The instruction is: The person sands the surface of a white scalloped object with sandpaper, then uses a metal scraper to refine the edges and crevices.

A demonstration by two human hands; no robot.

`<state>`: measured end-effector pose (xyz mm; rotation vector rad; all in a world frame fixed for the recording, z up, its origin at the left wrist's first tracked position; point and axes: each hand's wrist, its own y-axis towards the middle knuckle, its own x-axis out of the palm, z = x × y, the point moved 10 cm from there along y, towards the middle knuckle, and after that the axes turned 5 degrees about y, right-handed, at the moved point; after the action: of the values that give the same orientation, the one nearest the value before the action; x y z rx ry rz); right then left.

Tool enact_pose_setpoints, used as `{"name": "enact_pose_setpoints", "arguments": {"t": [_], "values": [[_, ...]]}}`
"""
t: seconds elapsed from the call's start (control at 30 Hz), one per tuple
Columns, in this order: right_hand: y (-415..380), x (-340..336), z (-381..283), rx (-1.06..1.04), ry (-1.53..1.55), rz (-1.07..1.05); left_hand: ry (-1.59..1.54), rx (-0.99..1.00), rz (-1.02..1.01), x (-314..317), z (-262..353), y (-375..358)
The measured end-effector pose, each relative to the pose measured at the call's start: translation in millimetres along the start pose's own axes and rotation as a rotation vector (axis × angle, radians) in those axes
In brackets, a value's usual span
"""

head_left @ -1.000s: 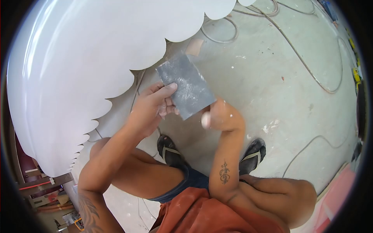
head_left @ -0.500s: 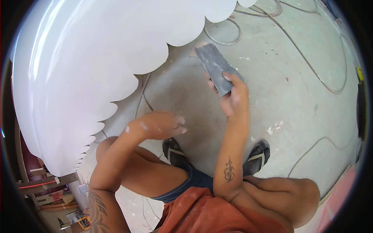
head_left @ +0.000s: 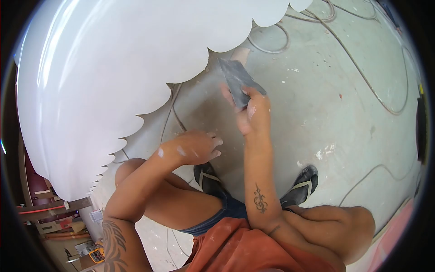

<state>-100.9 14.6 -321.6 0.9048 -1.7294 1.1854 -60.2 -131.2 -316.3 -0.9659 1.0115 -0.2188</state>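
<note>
My right hand holds a grey sheet of sandpaper, thumb on top and fingers underneath. The sheet's far end slants up toward the scalloped edge of a large, glossy white panel, overlapping the floor in this view. My left hand hangs over my left knee with nothing in it, its fingers loosely bent and apart. White dust marks its wrist and fingertips. Just beyond the sandpaper is a small pale tan scrap on the floor.
Hoses loop across the grey, dusty floor at the upper right. A thin cable curves at the right. Shelving with tools stands at the lower left. My sandalled feet rest on the floor.
My right hand has moved left with the sandpaper, nearer the panel's edge. My left hand has shifted slightly right. The whole view has turned a little.
</note>
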Motion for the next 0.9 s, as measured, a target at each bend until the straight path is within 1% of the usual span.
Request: {"name": "enact_pose_setpoints", "arguments": {"t": [0.03,0.1,0.13,0.2,0.23,0.3,0.33,0.4,0.43,0.5,0.53,0.6,0.63,0.7,0.73,0.8,0.83,0.87,0.9], "values": [[-2.0,7.2,2.7,0.001,0.000,0.002,-0.001,0.000,-0.001,1.7,-1.5,0.1],[-9.4,46.2,4.4,0.008,0.356,-0.172,0.013,-0.005,-0.007,5.9,-3.6,0.8],[-11.1,54.2,2.5,0.010,0.353,-0.168,0.008,-0.003,-0.008,6.7,-3.5,1.3],[-12.1,74.5,-0.5,0.053,0.513,-0.232,0.006,-0.043,-0.035,7.6,-7.4,0.2],[-9.0,76.2,-0.8,0.053,0.512,-0.232,0.006,-0.043,-0.034,5.4,-6.2,-1.5],[-1.8,82.1,1.2,0.140,0.750,-0.231,-0.005,-0.066,-0.044,1.7,-5.0,-2.6],[1.5,86.1,0.2,0.139,0.743,-0.232,-0.008,-0.063,-0.039,1.8,-4.9,-1.4],[4.8,88.9,-3.1,0.065,0.826,-0.175,0.002,-0.013,-0.015,4.4,-2.2,-1.5],[2.0,88.3,-6.0,0.071,0.823,-0.176,-0.002,-0.017,-0.012,6.1,-1.9,-2.4],[-6.4,96.7,-5.7,0.219,0.990,-0.248,0.004,-0.025,0.036,3.9,-2.3,-5.2],[-4.6,98.0,-0.9,0.229,0.990,-0.255,0.004,-0.034,0.043,3.2,-5.1,-5.0],[-5.0,99.9,-4.9,0.108,0.960,-0.364,-0.007,-0.017,0.049,6.3,-2.6,-4.8],[-2.7,99.4,-0.6,0.115,0.956,-0.361,-0.014,-0.020,0.051,6.1,-1.8,-5.0],[3.5,93.0,5.8,0.101,0.935,-0.227,0.025,-0.034,0.004,5.6,-0.1,-6.2],[-0.4,93.7,0.7,0.091,0.938,-0.233,0.035,-0.029,0.004,6.6,-1.0,-6.7],[-11.9,99.7,-1.8,0.166,1.021,-0.269,0.081,0.019,0.106,2.8,2.4,-9.9],[-2.8,97.6,7.1,0.173,1.015,-0.269,0.074,0.015,0.111,1.4,-0.4,-8.6],[11.1,90.1,1.1,-0.122,0.365,-0.328,0.093,0.019,0.032,4.9,-0.8,-6.0],[7.9,89.6,-3.6,-0.250,0.027,-0.353,0.109,0.027,-0.053,13.6,1.3,-5.4]]}}
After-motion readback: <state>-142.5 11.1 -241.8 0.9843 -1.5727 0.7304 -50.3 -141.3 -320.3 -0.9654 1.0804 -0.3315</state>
